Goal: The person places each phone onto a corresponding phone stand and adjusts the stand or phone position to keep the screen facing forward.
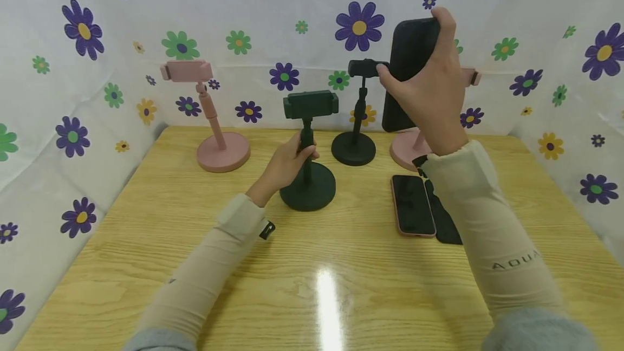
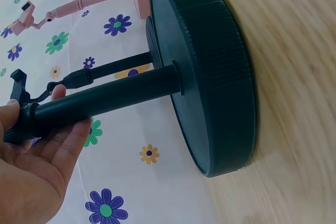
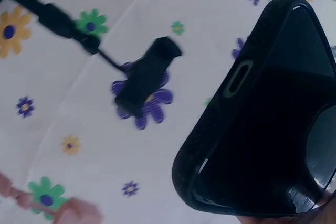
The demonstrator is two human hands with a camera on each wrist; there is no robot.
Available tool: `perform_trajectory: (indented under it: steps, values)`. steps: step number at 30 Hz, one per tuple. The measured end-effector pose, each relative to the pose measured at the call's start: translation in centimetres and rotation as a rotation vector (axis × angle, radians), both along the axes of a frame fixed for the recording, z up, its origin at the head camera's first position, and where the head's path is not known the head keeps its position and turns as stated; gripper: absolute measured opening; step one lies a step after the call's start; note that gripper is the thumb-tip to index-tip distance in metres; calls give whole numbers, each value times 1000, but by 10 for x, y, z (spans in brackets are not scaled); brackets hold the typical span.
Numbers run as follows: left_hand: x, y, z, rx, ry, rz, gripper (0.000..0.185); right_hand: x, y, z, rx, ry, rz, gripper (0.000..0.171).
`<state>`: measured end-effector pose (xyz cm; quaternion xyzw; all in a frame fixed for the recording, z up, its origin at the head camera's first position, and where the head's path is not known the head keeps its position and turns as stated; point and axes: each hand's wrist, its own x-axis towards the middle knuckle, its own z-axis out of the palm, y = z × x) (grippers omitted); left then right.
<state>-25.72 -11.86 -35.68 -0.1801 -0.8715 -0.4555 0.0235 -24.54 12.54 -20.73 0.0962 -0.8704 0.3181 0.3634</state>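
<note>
"Green stand (image 1: pixel 307 172) — held?"
"Left hand (image 1: pixel 286 162), fingers curled round it; upright on the table (image 1: pixel 361 264)."
"Black phone (image 1: pixel 411 50)?"
"Right hand (image 1: pixel 436 88), thumb and fingers spread wide, clasping it — raised, right of the green stand."

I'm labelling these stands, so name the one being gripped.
The dark green stand, frontmost: the left hand grips its pole. The black stand, left pink stand and right pink stand are not gripped.

Bare left hand (image 1: pixel 284 165); bare right hand (image 1: pixel 436 88). Cream fabric left arm sleeve (image 1: pixel 205 272), small dark mark. Cream fabric right arm sleeve (image 1: pixel 487 226), dark lettering "AQUA". Grey cloth outer sleeves (image 1: pixel 541 332). Small black wrist tabs (image 1: pixel 267 230).
</note>
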Motion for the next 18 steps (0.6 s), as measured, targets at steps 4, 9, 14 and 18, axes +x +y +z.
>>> perform_trajectory:
  steps: [4,9,14,18]
  values:
    - [0,5,-2,5,1,-11,27,5,-18,15,3,13,34,86]
    - [1,8,-3,-2,22,-17,26,8,-35,29,35,60,49,85]
    - [1,8,-2,7,9,-20,26,5,-49,40,48,104,86,83]
    - [0,7,0,-6,10,-25,25,3,-58,47,52,60,106,87]
